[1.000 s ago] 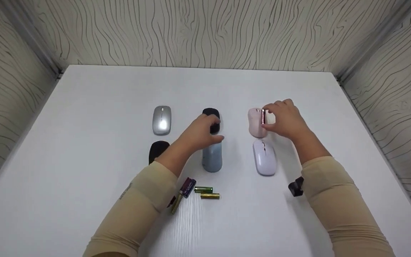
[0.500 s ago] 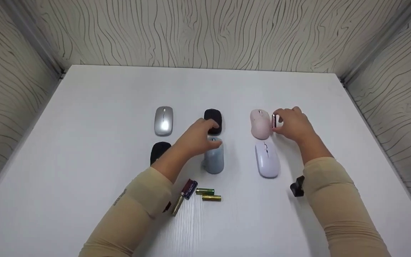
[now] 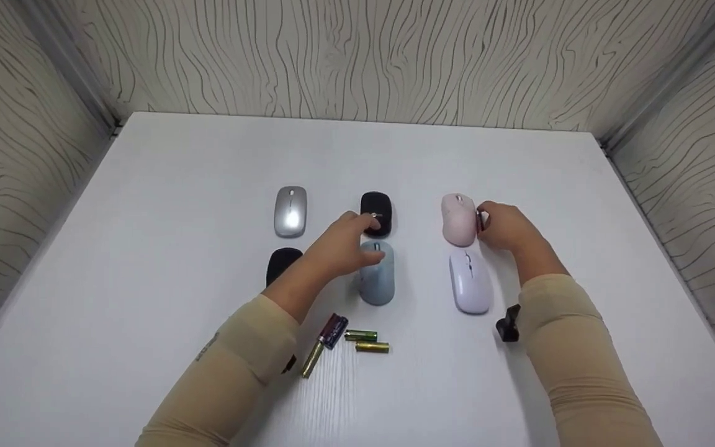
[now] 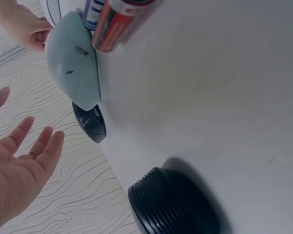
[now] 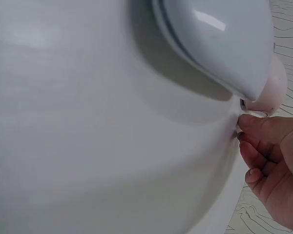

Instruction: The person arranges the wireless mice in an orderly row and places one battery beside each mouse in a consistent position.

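Beside the pink mouse, my right hand pinches a small reddish battery low by the mouse's right side. Fingers cover most of that battery; in the right wrist view the thumb and fingertips of the right hand meet close to the table. My left hand hovers over the blue mouse and the black mouse, holding nothing. Its fingers are spread and relaxed, as the left wrist view of the left hand confirms.
A lavender mouse lies just in front of the pink one. The silver mouse and another black mouse are at left, the latter partly behind my left forearm. Nearer lie red-and-blue batteries, gold batteries and a green battery.
My right hand has carried the battery from over the pink mouse to its right side and down toward the table. The left hand has drawn slightly back, still over the middle mice.
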The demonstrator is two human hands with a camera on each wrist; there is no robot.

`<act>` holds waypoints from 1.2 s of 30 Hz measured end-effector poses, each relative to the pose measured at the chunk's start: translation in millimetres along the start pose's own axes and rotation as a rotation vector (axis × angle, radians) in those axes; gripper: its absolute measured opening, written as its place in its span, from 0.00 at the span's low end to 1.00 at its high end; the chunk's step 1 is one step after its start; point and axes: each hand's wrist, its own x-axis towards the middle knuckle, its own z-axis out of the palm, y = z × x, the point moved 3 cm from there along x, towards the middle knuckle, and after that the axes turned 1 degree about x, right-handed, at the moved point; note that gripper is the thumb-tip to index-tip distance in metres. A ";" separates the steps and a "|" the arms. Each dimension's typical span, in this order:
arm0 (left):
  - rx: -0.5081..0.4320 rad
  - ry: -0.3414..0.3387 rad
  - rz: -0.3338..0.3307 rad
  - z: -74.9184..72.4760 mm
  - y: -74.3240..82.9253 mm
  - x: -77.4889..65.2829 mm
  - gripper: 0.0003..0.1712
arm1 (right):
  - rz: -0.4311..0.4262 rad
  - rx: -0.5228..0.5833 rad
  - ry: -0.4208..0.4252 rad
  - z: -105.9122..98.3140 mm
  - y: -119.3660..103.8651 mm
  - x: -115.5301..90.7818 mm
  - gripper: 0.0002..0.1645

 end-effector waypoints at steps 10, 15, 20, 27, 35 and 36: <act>0.002 0.001 0.016 -0.8 3.0 -0.9 0.30 | 0.011 0.015 0.002 0.6 -1.7 3.9 0.25; 0.006 -0.001 0.015 -0.8 3.4 -1.8 0.30 | 0.018 0.014 0.007 0.6 -1.5 3.5 0.24; 0.008 -0.006 0.003 -1.7 3.6 -2.8 0.30 | 0.031 0.017 -0.002 -0.3 -1.4 0.1 0.29; 0.008 -0.008 -0.013 -4.9 2.0 -6.0 0.30 | -0.027 -0.008 0.030 -4.6 0.4 -5.3 0.32; -0.007 -0.004 -0.007 -8.0 -1.7 -10.8 0.30 | -0.078 -0.001 0.108 -10.6 -13.8 -18.9 0.28; -0.007 -0.002 -0.006 -8.4 -2.5 -11.8 0.30 | -0.083 0.001 0.115 -11.0 -17.2 -21.6 0.28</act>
